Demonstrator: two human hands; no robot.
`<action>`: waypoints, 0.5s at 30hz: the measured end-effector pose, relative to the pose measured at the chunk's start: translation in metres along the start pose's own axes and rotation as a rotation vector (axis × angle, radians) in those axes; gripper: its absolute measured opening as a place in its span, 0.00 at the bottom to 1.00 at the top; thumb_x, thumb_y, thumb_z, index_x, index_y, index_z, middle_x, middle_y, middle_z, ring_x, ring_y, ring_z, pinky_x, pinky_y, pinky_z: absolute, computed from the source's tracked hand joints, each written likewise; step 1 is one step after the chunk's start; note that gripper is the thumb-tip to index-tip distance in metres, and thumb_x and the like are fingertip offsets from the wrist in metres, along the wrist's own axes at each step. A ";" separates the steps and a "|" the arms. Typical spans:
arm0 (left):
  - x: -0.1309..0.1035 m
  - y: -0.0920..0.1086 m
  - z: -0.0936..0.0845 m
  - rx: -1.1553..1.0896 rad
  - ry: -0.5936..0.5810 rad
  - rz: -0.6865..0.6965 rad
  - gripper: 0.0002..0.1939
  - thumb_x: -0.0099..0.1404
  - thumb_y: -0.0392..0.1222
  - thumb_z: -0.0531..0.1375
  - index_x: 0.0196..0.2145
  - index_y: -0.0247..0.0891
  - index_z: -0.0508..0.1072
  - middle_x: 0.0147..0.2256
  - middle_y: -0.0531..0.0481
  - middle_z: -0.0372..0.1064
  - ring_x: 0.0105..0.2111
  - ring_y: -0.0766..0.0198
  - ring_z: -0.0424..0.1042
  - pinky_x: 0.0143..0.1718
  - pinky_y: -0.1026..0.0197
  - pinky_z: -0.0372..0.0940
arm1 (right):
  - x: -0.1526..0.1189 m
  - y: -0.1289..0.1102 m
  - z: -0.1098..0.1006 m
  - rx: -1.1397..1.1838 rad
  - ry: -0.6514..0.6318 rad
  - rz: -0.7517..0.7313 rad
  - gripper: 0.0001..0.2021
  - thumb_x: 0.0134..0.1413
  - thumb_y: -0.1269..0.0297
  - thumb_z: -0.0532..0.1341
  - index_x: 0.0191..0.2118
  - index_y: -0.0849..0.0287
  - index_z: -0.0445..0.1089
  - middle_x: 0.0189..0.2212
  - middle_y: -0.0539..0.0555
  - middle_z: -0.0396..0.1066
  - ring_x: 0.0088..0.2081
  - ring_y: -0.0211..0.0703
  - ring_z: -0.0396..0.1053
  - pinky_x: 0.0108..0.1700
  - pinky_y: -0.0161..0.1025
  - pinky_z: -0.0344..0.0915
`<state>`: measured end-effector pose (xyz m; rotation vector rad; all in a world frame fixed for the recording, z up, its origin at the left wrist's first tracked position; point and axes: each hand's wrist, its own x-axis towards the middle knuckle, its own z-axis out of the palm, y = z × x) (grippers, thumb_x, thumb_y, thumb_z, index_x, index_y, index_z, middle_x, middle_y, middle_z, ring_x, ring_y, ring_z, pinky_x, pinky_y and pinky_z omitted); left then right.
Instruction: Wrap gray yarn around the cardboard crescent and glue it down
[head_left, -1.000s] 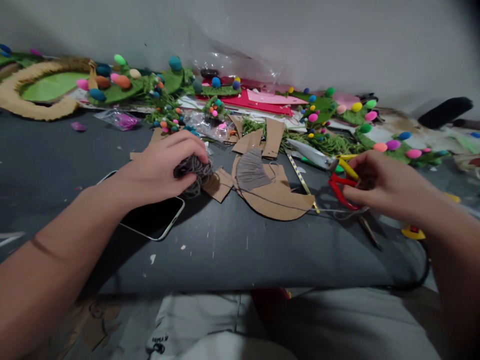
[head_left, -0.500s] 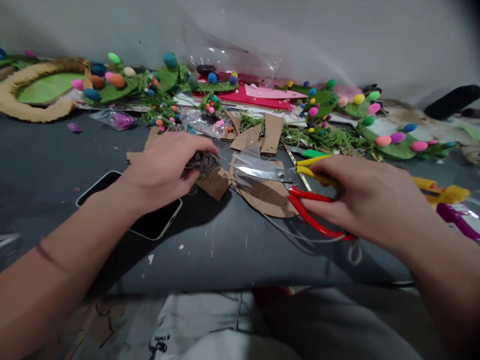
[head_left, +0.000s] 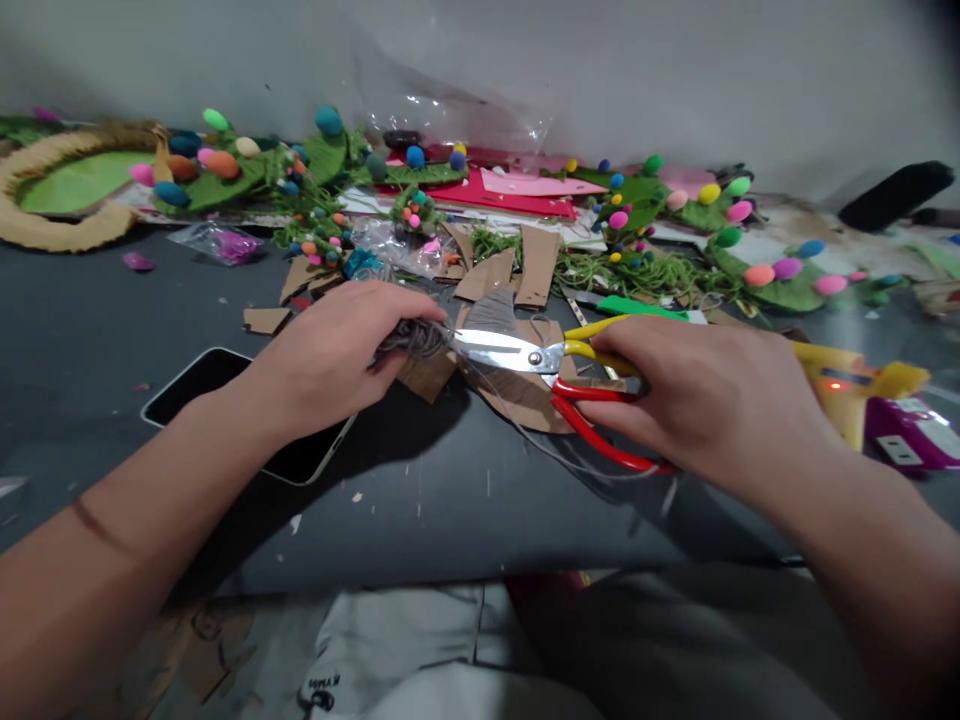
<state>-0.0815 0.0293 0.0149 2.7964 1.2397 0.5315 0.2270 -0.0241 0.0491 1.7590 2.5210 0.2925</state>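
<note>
My left hand [head_left: 330, 355] is closed round a bundle of grey yarn [head_left: 420, 338]. My right hand [head_left: 712, 385] grips scissors [head_left: 502, 352] with one yellow and one red handle. Their blades look closed, and the tips touch the edge of the yarn bundle. Under the blades lies a round cardboard piece [head_left: 517, 400], with a grey yarn-wrapped shape [head_left: 491, 312] at its top. A loose grey strand runs from near the bundle, below the scissors, toward my right hand.
A phone [head_left: 217, 380] lies partly under my left forearm. Cardboard scraps [head_left: 538, 265], green felt leaves with coloured balls [head_left: 787, 280] and a tan ring [head_left: 67, 235] line the back. A yellow glue gun [head_left: 840, 385] and a purple box [head_left: 911, 435] sit at the right.
My right hand has moved left with the scissors, whose blades have come together and reached the yarn bundle. My left hand still holds the bundle, slightly lower and turned a little.
</note>
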 end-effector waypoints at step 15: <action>-0.013 -0.032 -0.023 -0.048 0.324 -0.357 0.26 0.66 0.35 0.59 0.61 0.30 0.64 0.57 0.40 0.71 0.55 0.54 0.73 0.59 0.56 0.66 | 0.001 0.056 0.013 -0.069 0.016 0.424 0.19 0.50 0.43 0.64 0.40 0.51 0.69 0.33 0.55 0.75 0.31 0.52 0.67 0.26 0.37 0.44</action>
